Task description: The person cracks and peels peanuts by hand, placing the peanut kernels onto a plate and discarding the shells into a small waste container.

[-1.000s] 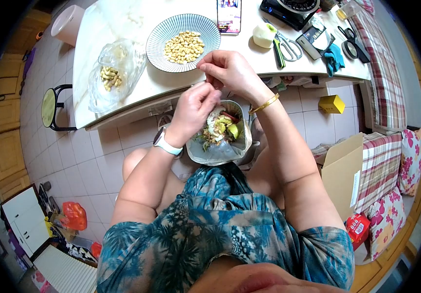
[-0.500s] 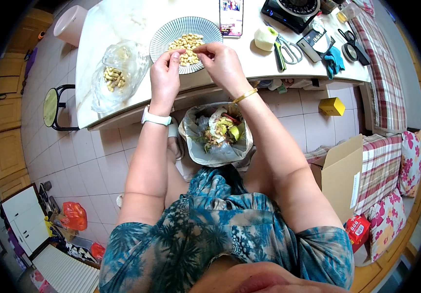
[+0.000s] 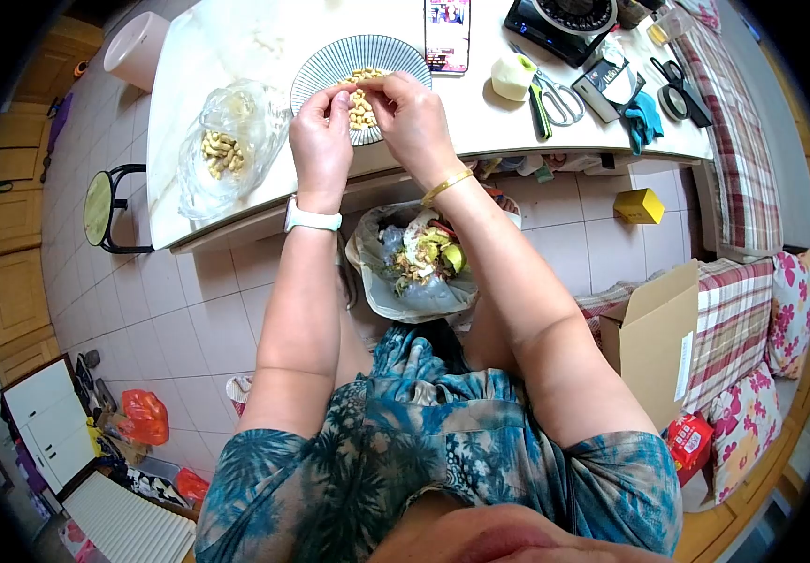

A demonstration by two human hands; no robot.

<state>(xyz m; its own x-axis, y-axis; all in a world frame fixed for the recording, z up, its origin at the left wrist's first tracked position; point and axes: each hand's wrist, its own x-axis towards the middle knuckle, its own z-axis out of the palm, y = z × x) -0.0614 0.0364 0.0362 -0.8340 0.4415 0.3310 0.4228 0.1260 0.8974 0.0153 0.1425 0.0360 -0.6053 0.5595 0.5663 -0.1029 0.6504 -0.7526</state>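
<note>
Pale peanut kernels (image 3: 362, 117) lie in a blue-striped bowl (image 3: 315, 72) on the table (image 3: 203, 56), partly hidden by the left hand (image 3: 322, 143) and right hand (image 3: 413, 117) above it. Both hands' fingers are bent, tips drawn close together, though whether they pinch anything I cannot tell. Left of the bowl, a clear plastic bag (image 3: 247, 117) holds unshelled peanuts (image 3: 222, 153); a phone (image 3: 447, 38) lies on its right.

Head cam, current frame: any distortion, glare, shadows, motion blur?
Head view: the table looks fisheye-bowed, corners black; head view: its top nearly washed out; head view: soft shadow beside the pale fruit; head view: no obvious blur on left hand or right hand.
</note>
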